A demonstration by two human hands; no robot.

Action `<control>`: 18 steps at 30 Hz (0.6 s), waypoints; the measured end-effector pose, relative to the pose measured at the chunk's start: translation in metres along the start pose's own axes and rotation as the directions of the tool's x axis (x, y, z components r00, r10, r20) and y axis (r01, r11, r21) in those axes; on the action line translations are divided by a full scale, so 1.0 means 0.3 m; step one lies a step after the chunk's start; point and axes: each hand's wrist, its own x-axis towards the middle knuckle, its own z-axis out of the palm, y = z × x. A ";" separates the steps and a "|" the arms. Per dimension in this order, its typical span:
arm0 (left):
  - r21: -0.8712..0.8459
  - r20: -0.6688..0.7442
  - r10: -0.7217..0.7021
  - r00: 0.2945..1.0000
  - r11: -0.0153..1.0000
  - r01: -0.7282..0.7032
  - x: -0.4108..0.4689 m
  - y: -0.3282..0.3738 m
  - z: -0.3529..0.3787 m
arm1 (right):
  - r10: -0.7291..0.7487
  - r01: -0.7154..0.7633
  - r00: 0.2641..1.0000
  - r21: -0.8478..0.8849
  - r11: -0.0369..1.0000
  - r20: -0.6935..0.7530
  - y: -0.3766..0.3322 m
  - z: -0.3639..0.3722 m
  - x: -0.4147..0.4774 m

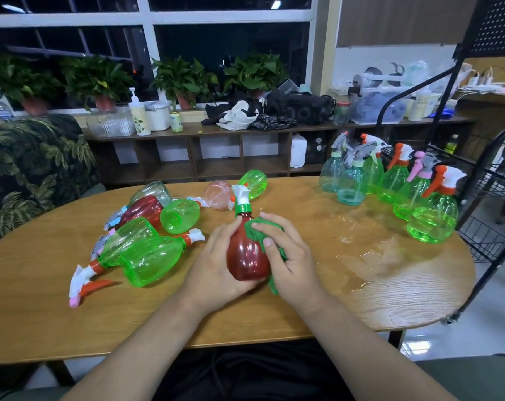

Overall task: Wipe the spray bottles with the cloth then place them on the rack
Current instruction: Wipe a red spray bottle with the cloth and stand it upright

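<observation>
A red spray bottle [245, 256] with a green collar and white trigger stands upright at the middle of the wooden table [404, 299]. My left hand [213, 267] grips its left side and base. My right hand [289, 256] holds a green cloth [258, 230] pressed against the bottle's right side. Several bottles, green, red and pink, lie on their sides in a pile [147, 227] at the left. Several upright green and teal bottles [390, 183] stand in a row at the right, beside the black wire rack [491, 198].
A wet patch [370, 250] glistens on the table right of my hands. A leaf-patterned armchair [34, 169] stands at the far left. Behind the table runs a low shelf [245, 146] with plants, bags and containers.
</observation>
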 end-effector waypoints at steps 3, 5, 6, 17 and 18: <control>-0.006 0.037 0.038 0.999 0.999 -0.038 -0.003 0.006 0.006 | 0.104 -0.102 0.994 0.069 0.992 -0.031 0.007 0.000 0.008; -0.023 0.062 0.055 0.997 0.998 -0.054 -0.006 0.010 0.004 | 0.191 -0.184 0.981 0.151 0.971 -0.034 0.012 0.001 0.016; -0.029 0.070 0.058 0.996 0.998 -0.056 -0.008 0.012 0.003 | 0.237 -0.228 0.971 0.210 0.951 -0.018 0.014 -0.001 0.021; -0.207 0.103 -0.049 0.993 0.976 0.070 -0.016 0.045 -0.013 | 0.500 -0.494 0.845 0.631 0.598 0.188 -0.020 -0.045 0.049; -0.210 0.112 -0.057 0.992 0.974 0.080 -0.016 0.045 -0.014 | 0.504 -0.497 0.844 0.623 0.604 0.185 -0.017 -0.043 0.049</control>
